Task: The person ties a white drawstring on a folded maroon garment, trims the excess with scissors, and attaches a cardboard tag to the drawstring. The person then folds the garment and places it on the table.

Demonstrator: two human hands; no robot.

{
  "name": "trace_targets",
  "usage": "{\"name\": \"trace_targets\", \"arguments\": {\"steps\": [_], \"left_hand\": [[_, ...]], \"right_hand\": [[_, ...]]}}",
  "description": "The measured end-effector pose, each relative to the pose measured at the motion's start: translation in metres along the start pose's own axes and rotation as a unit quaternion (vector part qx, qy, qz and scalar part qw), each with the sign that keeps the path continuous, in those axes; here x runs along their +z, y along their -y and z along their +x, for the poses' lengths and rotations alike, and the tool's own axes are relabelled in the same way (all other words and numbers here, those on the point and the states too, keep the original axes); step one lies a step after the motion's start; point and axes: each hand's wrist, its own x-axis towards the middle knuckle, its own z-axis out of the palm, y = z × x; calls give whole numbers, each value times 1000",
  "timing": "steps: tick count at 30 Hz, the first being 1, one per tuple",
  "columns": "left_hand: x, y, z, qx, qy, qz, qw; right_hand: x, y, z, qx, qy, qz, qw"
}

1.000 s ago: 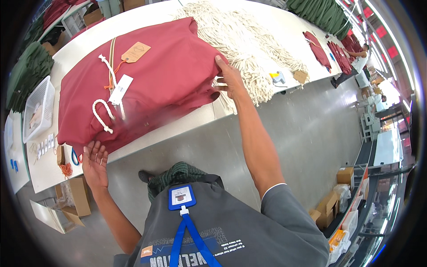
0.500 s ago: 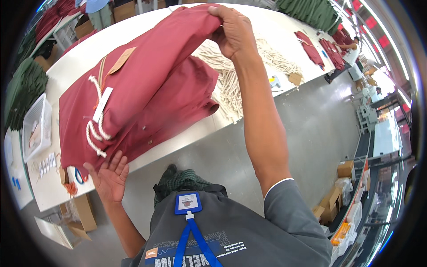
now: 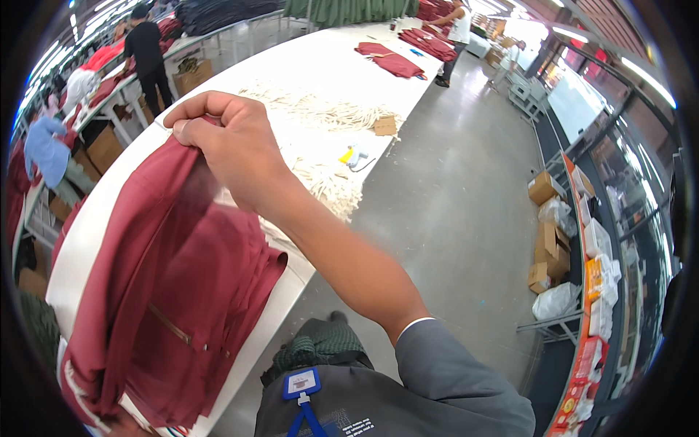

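A dark red garment [image 3: 138,211], perhaps a jacket, hangs lifted at its far end from my right hand [image 3: 229,142]. The fingers and thumb of that hand are closed on the edge of the cloth. Beneath it lies a stack of matching red garments [image 3: 196,313], the upper one showing a zip. White cord shows at the near left edge of the lifted garment. Only a sliver of my left hand [image 3: 125,426] appears at the bottom, beside the red cloth, its fingers hidden.
Bundles of cream cord [image 3: 320,182] lie on the long white table [image 3: 291,273], near a yellow-and-white tool [image 3: 354,156]. Folded red garments [image 3: 389,60] are farther along. Several people work at the tables around. Cardboard boxes [image 3: 553,247] and shelving stand to the right.
My view has swung to the right. My right hand has carried the garment's far edge leftward in view, and my open left hand has gone down to the lower edge, mostly out of sight.
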Motion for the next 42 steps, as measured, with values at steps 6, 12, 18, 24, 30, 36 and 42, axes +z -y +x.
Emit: {"name": "trace_targets", "arguments": {"steps": [6, 12, 18, 24, 30, 36, 42], "left_hand": [[171, -51, -26, 10, 107, -20, 994], [355, -94, -131, -97, 253, -98, 957], [508, -137, -236, -166, 388, -164, 892], [627, -180, -320, -194, 505, -233, 808], [797, -213, -419, -363, 609, -312, 632], [1072, -198, -471, -232, 680, -175, 673], [1378, -281, -349, -292, 571, -482, 597]], "right_hand": [[-117, 71, -30, -31, -57, 77, 995], [-290, 154, -107, -53, -207, -3, 977], [-421, 246, -222, -167, -344, -187, 905], [-473, 309, -286, -239, -501, -331, 763], [-574, 331, -251, -204, -555, -352, 725], [-711, 322, -104, -256, -476, -330, 774], [-792, 322, 136, -368, -346, -386, 772]]}}
